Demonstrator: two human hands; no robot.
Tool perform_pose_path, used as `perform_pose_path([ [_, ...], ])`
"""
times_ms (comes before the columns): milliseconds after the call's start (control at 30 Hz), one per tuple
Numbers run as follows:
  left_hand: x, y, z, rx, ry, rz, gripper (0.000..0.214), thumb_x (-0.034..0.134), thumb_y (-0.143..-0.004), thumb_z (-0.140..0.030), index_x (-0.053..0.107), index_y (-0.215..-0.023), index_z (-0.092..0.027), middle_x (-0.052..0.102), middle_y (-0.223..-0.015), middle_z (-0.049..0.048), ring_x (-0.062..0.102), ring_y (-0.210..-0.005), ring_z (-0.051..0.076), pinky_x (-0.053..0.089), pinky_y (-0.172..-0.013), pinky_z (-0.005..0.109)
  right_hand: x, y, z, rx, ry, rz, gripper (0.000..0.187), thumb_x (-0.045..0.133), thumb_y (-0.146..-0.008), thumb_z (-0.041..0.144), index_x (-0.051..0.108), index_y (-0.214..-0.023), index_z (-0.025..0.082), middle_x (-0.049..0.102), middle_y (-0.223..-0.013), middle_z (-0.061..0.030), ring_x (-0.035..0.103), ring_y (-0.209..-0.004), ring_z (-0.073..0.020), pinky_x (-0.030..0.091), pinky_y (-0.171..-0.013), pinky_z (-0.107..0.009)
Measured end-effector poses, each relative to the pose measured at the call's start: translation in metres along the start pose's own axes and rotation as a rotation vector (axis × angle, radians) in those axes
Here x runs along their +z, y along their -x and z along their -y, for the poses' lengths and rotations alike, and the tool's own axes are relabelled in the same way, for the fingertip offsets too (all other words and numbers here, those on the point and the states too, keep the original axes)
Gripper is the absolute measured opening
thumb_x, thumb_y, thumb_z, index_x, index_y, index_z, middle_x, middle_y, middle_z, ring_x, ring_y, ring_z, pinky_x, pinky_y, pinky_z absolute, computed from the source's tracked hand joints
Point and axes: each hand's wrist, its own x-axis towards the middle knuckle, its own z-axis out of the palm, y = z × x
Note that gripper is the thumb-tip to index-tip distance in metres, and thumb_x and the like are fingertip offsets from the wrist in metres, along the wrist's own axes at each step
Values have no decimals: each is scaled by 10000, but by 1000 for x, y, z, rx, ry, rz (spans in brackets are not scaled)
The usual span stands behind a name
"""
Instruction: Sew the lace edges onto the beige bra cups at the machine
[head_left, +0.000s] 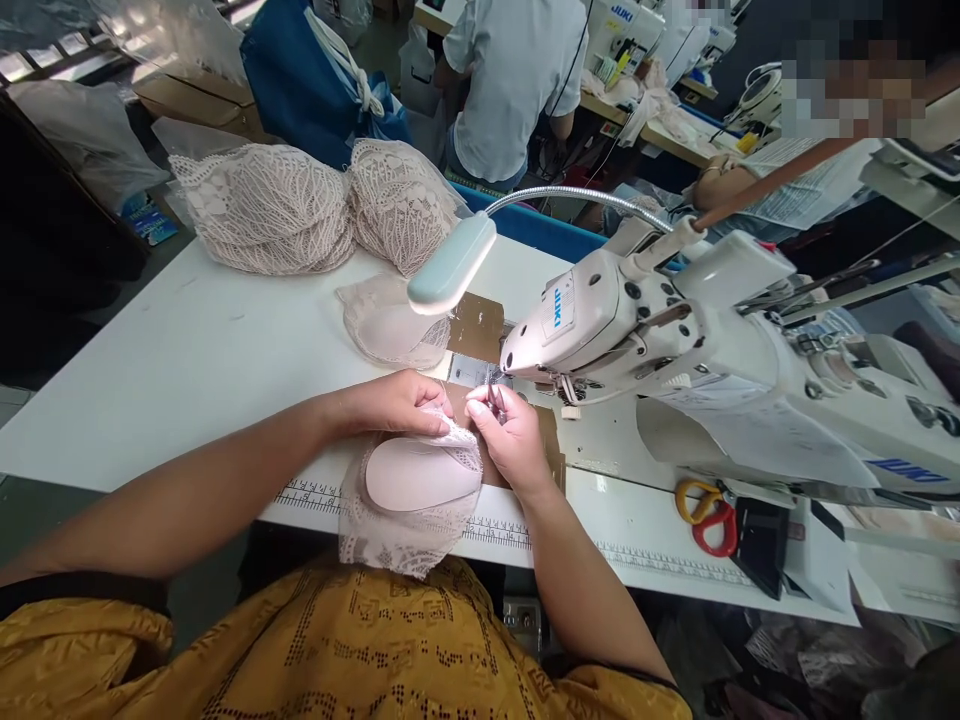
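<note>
A pale pink bra cup [420, 475] with a lace edge lies on the white table [187, 360] in front of me, partly hanging over the near edge. My left hand [394, 402] rests on the cup's top edge, fingers curled and pinching the lace. My right hand [506, 432] is closed in a pinch on the lace and a small metal tool right beside the left fingertips. Both hands sit just in front of the needle area of the white sewing machine [600, 320].
Another loose cup [394, 330] lies under the machine's lamp [450, 265]. Two stacks of lace cups [300, 205] stand at the back left. Red and yellow scissors [709, 510] lie to the right. Another person in a white shirt [517, 80] sits behind the table.
</note>
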Motion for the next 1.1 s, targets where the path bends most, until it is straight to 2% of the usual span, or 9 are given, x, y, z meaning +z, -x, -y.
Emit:
perform_pose_path([
  [67, -3, 2, -1, -30, -3, 25, 267, 738, -709, -331, 665, -881, -141, 579, -681, -11, 495, -574, 107, 342, -512, 206, -3, 0, -3, 15, -9, -26, 120, 571, -876, 321, 611, -902, 211, 643, -862, -2, 562, -758, -138, 443, -724, -270],
  [133, -6, 3, -1, -32, 13, 44, 248, 745, -707, -329, 644, -836, -143, 563, -666, -16, 482, -558, 102, 334, -499, 203, -4, -1, -5, 38, -25, 22, 192, 574, -867, 371, 611, -960, 207, 651, -914, -21, 575, -777, -147, 455, -717, -278],
  [233, -8, 3, -2, 26, 15, 30, 246, 746, -714, -328, 586, -736, -143, 513, -642, -28, 450, -559, 88, 316, -502, 195, -3, 0, -3, 92, -26, 155, 226, 638, -815, 392, 621, -930, 199, 634, -829, -7, 559, -713, -142, 452, -655, -268],
  [333, -7, 3, -2, 89, 23, 14, 257, 733, -730, -337, 564, -699, -146, 513, -658, -22, 451, -592, 92, 321, -524, 200, 0, 1, 2, 72, 18, 219, 166, 641, -817, 363, 629, -834, 199, 602, -726, 13, 535, -660, -135, 440, -621, -262],
  [433, -5, 3, -3, 75, 25, 42, 276, 699, -770, -377, 584, -684, -142, 477, -608, -25, 409, -552, 86, 288, -494, 210, 0, 2, 5, -12, 68, 189, 171, 589, -859, 361, 622, -803, 202, 633, -774, -4, 565, -716, -151, 461, -681, -280],
  [633, -4, 4, -4, 149, -10, -10, 244, 676, -759, -370, 700, -771, -128, 553, -631, 4, 485, -591, 117, 369, -521, 230, -10, 5, 1, 32, 61, 222, 289, 394, -967, 402, 589, -1061, 211, 622, -740, 8, 584, -683, -147, 478, -700, -291],
  [767, -2, 4, -7, 167, -35, -53, 253, 666, -764, -349, 647, -646, -126, 502, -573, -12, 437, -554, 97, 327, -492, 219, -12, 5, -1, 10, 42, 239, 248, 539, -906, 362, 638, -1076, 212, 682, -970, -37, 620, -869, -176, 494, -786, -310],
  [900, 1, 4, -9, 140, -30, -59, 321, 658, -768, -318, 526, -542, -131, 415, -544, -36, 355, -527, 70, 254, -476, 211, -7, 6, 0, 58, 11, 218, 217, 600, -871, 364, 638, -1023, 215, 679, -941, -31, 620, -815, -168, 504, -735, -307],
  [1100, 5, 3, -6, 110, -1, -98, 300, 646, -742, -277, 485, -533, -134, 394, -568, -37, 341, -548, 72, 238, -488, 211, 1, 9, -2, 31, -24, 185, 197, 620, -865, 363, 630, -1009, 228, 684, -943, -28, 645, -870, -183, 511, -770, -329],
])
